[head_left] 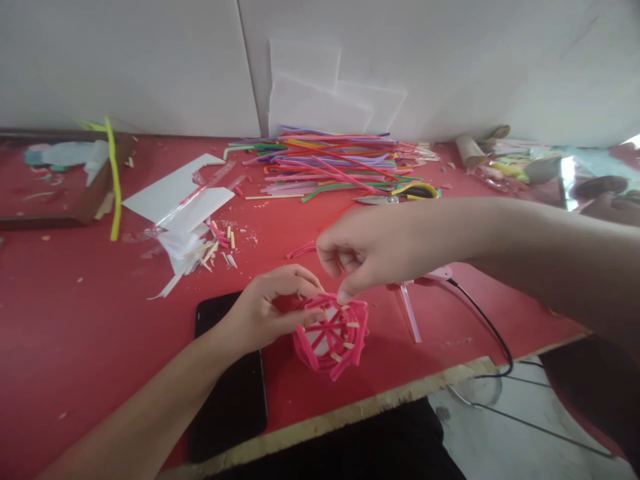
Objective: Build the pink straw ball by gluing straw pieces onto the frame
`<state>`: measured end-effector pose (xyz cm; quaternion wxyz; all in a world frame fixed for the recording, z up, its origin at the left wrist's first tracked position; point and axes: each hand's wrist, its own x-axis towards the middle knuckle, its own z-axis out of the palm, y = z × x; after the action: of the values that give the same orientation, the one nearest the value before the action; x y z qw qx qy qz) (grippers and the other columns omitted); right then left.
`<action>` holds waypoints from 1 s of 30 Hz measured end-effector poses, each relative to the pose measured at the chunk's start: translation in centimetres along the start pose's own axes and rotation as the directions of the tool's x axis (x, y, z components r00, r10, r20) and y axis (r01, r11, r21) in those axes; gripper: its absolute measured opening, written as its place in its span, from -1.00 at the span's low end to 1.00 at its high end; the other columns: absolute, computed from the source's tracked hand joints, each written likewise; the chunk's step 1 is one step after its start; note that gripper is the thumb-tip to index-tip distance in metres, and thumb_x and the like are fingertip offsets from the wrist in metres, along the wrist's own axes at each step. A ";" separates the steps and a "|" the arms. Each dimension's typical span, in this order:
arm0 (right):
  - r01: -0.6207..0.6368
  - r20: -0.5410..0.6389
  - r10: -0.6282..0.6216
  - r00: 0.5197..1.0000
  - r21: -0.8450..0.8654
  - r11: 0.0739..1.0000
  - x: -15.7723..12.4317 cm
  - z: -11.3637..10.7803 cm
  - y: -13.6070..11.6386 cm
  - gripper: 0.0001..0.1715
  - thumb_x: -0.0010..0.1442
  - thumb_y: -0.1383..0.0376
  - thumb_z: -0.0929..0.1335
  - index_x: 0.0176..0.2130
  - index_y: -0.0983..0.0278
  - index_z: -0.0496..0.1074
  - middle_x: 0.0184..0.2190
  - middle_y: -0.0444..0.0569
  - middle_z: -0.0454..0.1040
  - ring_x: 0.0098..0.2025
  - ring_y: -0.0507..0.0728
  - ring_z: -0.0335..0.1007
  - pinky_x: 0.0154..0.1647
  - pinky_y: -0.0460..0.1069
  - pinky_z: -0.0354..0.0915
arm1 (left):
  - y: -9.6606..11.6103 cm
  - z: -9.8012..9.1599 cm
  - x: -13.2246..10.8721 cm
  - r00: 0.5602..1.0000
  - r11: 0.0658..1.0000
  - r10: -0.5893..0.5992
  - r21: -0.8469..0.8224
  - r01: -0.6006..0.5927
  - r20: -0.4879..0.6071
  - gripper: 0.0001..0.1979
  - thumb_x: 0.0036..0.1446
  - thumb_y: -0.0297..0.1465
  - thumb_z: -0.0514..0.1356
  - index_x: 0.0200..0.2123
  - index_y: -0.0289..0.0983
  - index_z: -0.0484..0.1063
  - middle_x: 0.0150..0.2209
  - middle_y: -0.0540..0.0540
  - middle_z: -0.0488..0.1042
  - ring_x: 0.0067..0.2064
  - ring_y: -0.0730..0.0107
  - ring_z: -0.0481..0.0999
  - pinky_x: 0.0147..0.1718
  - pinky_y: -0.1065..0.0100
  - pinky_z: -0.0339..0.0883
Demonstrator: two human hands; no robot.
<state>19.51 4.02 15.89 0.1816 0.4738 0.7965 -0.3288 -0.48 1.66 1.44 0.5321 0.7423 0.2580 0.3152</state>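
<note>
A small round pink pipe-cleaner frame (327, 327) sits on the red table close to its front edge. Strips cross it like spokes over a white base, and short pale wooden stick pieces show around its side. My left hand (275, 307) grips the frame's left rim, thumb on top and fingers behind. Above the far rim is my right hand (355, 257), fingers curled in and thumb tip touching the pink edge. Anything between those fingers is hidden. Under my right wrist lies a pink tool (440, 273) with a black cord, partly covered.
A black phone (230, 400) lies under my left forearm. Behind are a heap of coloured pipe cleaners (335, 160), yellow-handled scissors (420, 192), white paper (175, 193) and stick scraps (220, 240). A wooden tray (90, 207) stands left; a person's hand (615, 210) shows far right.
</note>
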 end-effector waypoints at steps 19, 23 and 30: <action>-0.057 0.086 0.057 0.995 -0.006 0.998 0.9 0.4 0.1 -0.71 0.11 0.13 0.47 -0.23 0.24 0.45 -0.38 -0.14 0.48 -0.55 -0.04 0.26 -0.55 -0.06 0.06 | 0.2 0.0 0.1 1.000 1.000 -0.021 -0.012 0.021 0.004 -0.91 0.07 -0.43 0.40 -0.31 -0.22 0.60 -0.25 -0.05 0.56 -0.26 0.42 0.57 -0.29 0.43 0.46; -0.048 0.059 0.048 0.997 0.004 0.999 0.8 0.3 -0.1 -0.75 0.10 0.16 0.47 -0.28 0.25 0.44 -0.42 -0.16 0.48 -0.57 -0.05 0.24 -0.55 -0.07 0.05 | 0.3 0.0 0.1 1.000 1.000 -0.020 0.001 0.020 0.002 -0.92 0.07 -0.42 0.40 -0.32 -0.22 0.60 -0.26 -0.06 0.56 -0.27 0.40 0.57 -0.30 0.41 0.47; -0.013 0.041 0.014 0.999 -0.025 1.000 0.7 0.1 -0.4 -0.79 0.12 0.19 0.47 -0.31 0.25 0.45 -0.45 -0.18 0.47 -0.58 -0.06 0.21 -0.54 -0.07 0.04 | 0.2 0.1 0.1 1.000 1.000 -0.021 -0.004 0.021 -0.005 -0.91 0.07 -0.39 0.40 -0.31 -0.22 0.60 -0.25 -0.07 0.57 -0.26 0.39 0.57 -0.31 0.41 0.46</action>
<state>18.82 4.21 15.55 0.2062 0.4699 0.7934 -0.3274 -0.34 1.58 1.58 0.5361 0.7377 0.2667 0.3118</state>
